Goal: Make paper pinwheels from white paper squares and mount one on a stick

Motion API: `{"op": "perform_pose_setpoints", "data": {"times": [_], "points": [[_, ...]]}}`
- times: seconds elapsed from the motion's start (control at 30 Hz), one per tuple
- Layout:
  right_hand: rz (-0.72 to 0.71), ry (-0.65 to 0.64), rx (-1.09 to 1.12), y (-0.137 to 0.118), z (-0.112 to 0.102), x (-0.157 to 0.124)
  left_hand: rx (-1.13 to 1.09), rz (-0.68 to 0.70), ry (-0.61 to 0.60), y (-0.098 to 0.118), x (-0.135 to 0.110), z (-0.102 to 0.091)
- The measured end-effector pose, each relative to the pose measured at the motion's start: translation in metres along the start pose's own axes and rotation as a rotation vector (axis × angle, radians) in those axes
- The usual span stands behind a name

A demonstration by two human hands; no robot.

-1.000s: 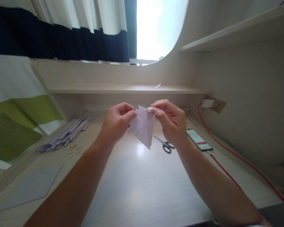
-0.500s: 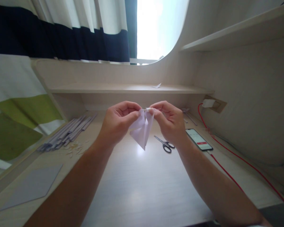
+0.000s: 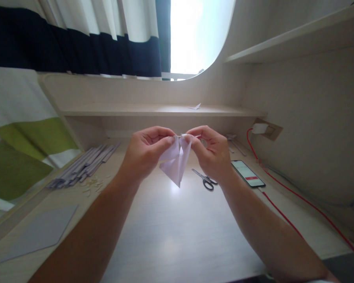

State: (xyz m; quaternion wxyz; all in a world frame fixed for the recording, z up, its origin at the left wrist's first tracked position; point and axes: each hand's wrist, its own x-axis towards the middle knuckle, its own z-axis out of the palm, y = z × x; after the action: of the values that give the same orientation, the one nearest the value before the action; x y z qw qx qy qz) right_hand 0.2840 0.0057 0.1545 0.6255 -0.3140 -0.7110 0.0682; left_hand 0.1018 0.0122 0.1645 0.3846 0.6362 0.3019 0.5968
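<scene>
A folded piece of white paper hangs point down above the desk, pinched between both hands at its top edge. My left hand grips its upper left corner between thumb and fingers. On the other side, my right hand pinches the upper right part, with a thin pale strip or edge poking out by the fingers. The fingertips hide the details of the top folds. Black-handled scissors lie on the desk just below my right hand, blades toward the upper left.
Folded paper strips are stacked at left, with small pale scraps beside them. A flat grey sheet lies nearer. At right are a phone and a red cable. A small folded paper sits on the shelf.
Both hands hold the same grip. The paper's lower part has swung very slightly to the left, and my left hand has drifted a touch left.
</scene>
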Motion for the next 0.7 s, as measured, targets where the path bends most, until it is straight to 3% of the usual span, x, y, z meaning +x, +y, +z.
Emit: {"op": "perform_pose_setpoints", "data": {"times": [0.7], "points": [[0.045, -0.030, 0.011, -0.0013, -0.0019, 0.0012, 0.182, 0.089, -0.017, 0.0046, -0.0019, -0.0010]]}}
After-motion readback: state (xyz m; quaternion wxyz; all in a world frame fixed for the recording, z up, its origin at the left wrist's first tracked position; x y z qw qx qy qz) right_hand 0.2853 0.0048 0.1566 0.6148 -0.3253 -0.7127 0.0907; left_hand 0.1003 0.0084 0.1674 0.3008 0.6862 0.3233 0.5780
